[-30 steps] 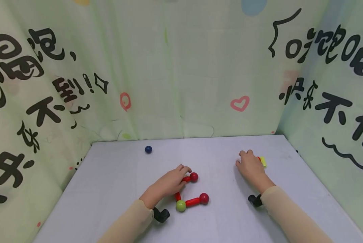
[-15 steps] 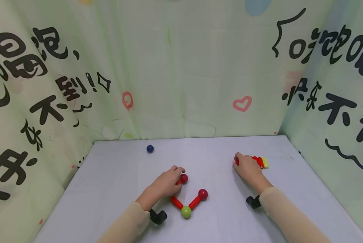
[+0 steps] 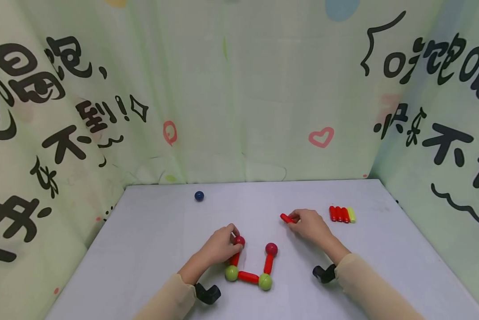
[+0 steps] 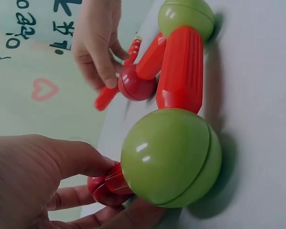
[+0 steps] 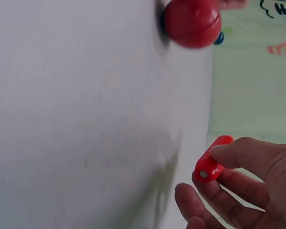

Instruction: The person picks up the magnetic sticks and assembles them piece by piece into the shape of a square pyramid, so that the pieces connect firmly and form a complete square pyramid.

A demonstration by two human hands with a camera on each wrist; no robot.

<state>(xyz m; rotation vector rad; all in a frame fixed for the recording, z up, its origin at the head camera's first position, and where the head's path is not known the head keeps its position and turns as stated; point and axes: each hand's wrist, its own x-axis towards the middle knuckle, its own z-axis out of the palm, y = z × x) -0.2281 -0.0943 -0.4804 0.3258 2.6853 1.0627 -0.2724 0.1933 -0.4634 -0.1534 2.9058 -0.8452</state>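
A U-shaped chain of rods and balls lies on the white table. Two green balls (image 3: 265,282) form its near corners, joined by a ribbed red rod (image 3: 248,277). From each corner another red rod runs away from me to a red ball, the right one (image 3: 271,249) standing free. My left hand (image 3: 218,246) holds the left red ball (image 3: 239,241), thumb and fingers around that end. Farther right, my right hand (image 3: 312,227) pinches a loose red rod (image 5: 213,160) between thumb and fingers, above the table. A small silvery disc shows on the rod's end.
Three red rods (image 3: 339,214) and a yellow rod (image 3: 351,215) lie side by side at the back right. A dark blue ball (image 3: 199,196) sits near the table's back edge, left of centre. Printed curtains (image 3: 263,89) enclose the back and sides.
My right hand has picked a red rod from the row and carried it left, toward the chain. Under my left hand the chain has turned, so its open side now faces away.
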